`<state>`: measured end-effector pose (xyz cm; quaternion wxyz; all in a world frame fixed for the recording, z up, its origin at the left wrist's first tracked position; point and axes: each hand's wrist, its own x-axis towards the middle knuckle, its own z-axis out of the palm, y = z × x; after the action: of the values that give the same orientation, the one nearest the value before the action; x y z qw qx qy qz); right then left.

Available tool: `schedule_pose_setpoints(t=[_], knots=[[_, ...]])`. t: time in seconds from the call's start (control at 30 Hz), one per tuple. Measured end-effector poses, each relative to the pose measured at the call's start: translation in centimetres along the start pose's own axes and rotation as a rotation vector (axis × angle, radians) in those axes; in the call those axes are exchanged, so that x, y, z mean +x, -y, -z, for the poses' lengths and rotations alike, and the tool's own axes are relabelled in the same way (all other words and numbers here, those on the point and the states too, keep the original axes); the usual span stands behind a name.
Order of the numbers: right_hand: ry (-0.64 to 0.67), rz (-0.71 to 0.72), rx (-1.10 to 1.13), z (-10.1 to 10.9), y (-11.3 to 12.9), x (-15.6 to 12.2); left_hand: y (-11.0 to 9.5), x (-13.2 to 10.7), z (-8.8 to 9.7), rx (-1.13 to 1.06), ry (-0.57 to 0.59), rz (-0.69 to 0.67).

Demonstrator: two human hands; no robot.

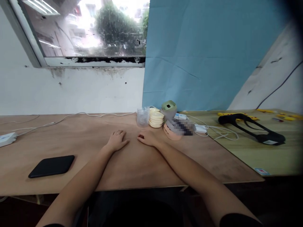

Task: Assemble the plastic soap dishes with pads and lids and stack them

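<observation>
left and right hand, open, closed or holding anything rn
Left hand: open, resting on the tabletop, nothing visible in it.
Right hand: partly curled; whether the dark reddish patch is something held cannot be told.

Brown tabletop (134, 167), busiest toward the back
1 black slab (52, 166) near the front edge, left side; clear cup (143, 117), cream stack (156, 119), green-topped gadget (169, 114) toward the back edge; left hand (116, 141), right hand (148, 138) mid-table.

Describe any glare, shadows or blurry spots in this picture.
Head view: daylight whitens parts of the grey-framed glass window; soft shadow edges the bare left forearm; pixelation hides part of the grey, green-topped object with a peach base; the picture's right edge is dark and blurry.
</observation>
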<state>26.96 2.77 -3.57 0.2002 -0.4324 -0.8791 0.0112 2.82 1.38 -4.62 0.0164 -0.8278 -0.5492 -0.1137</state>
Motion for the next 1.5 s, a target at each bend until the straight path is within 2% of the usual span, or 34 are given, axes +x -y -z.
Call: schedule_pose_setpoints(t=[0.1, 0.37, 0.8, 0.9, 0.97, 1.17, 1.3, 1.5], knots=[[0.047, -0.049, 0.042, 0.0, -0.7, -0.3, 1.3, -0.3, -0.3, -0.004, 0.093, 0.117], [0.064, -0.125, 0.074, 0.4, -1.3, -1.1, 1.1, 0.0, -0.7, -0.007, 0.184, 0.114], [0.071, -0.122, 0.127, 0.1, -1.8, -0.9, 1.0, -0.1, -0.5, -0.028, 0.196, 0.11], [0.069, -0.119, 0.147, -0.3, -1.9, -0.7, 0.6, -0.5, -0.8, -0.01, 0.164, 0.116], [0.069, -0.134, 0.157, -0.5, -2.0, -0.4, 0.6, -0.8, -0.9, 0.008, 0.103, 0.115], [0.084, -0.176, 0.228, -0.4, -1.8, 0.1, 2.5, -1.9, -0.2, -0.033, 0.118, -0.014], [0.109, -0.217, 0.307, 0.0, -1.7, -0.1, 3.6, -2.1, -0.1, -0.025, 0.093, 0.059], [0.11, -0.239, 0.373, 0.2, -1.7, -0.1, 3.3, -2.2, -0.3, -0.038, 0.144, 0.056]])
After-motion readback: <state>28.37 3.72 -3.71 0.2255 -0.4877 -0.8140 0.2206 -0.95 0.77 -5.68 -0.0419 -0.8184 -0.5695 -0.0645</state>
